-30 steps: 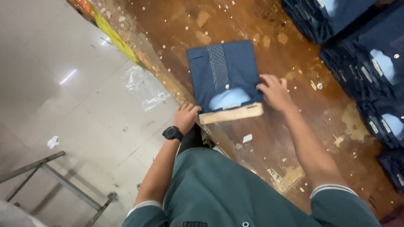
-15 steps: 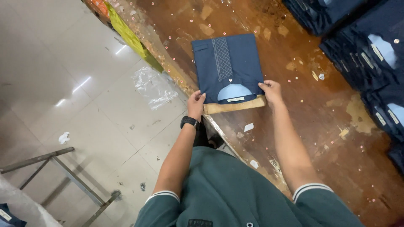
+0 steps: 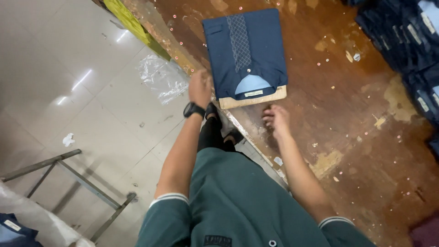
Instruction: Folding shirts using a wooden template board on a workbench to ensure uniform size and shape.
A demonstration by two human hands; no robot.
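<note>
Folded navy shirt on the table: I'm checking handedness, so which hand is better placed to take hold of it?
Probably the left hand: it hovers right beside the folded navy shirt. The right hand sits lower on the wooden table.

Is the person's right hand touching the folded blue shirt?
Apart. The head view shows the right hand lower down on the bare brown table, with a strip of wood between its fingers and the folded blue shirt.

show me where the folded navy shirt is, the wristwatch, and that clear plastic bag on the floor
folded navy shirt [image 3: 247, 50], head view, on the patterned front strip.
wristwatch [image 3: 194, 110], head view, on the black band at the left wrist.
clear plastic bag [image 3: 162, 78], head view, on its crumpled middle.
</note>
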